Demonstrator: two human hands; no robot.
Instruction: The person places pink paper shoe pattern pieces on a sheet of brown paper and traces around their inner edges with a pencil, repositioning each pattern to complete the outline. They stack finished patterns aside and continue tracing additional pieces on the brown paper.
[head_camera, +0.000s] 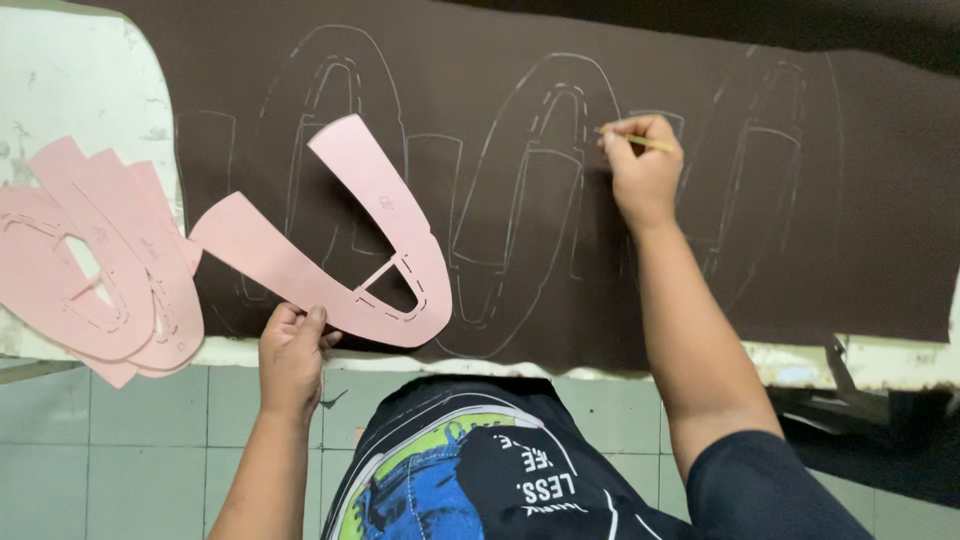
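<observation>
no packages, labels, signs or screens appear in this view; the only print is a graphic on the person's shirt (450, 480).

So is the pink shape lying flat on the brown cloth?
No, the left hand holds the pink shape by its lower edge, lifted and tilted above the brown cloth.

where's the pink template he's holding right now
In the head view the pink template is left of centre, lifted over the brown material, pinched by the left hand, with the stack of pink templates further left.
</observation>
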